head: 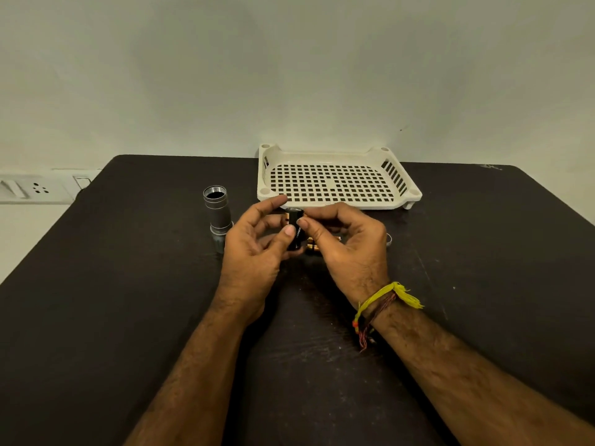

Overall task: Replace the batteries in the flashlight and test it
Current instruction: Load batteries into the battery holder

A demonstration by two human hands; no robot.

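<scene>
flashlight body (pixel 217 210) stood open beyond our left hand (pixel 254 249); both it and our right hand (pixel 347 246) pinched the black battery holder (pixel 295 231). loading cells seemed underway; next, spare batteries (pixel 311 247) under our fingers.

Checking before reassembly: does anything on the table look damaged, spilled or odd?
Nothing stands out. The flashlight body stands upright with its end open, the tray sits flat, and both hands hold the black battery holder.

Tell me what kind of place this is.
Probably a plain indoor work table in a home or office: a dark tabletop against a bare painted wall, a wall socket panel, and a white plastic tray.
</scene>
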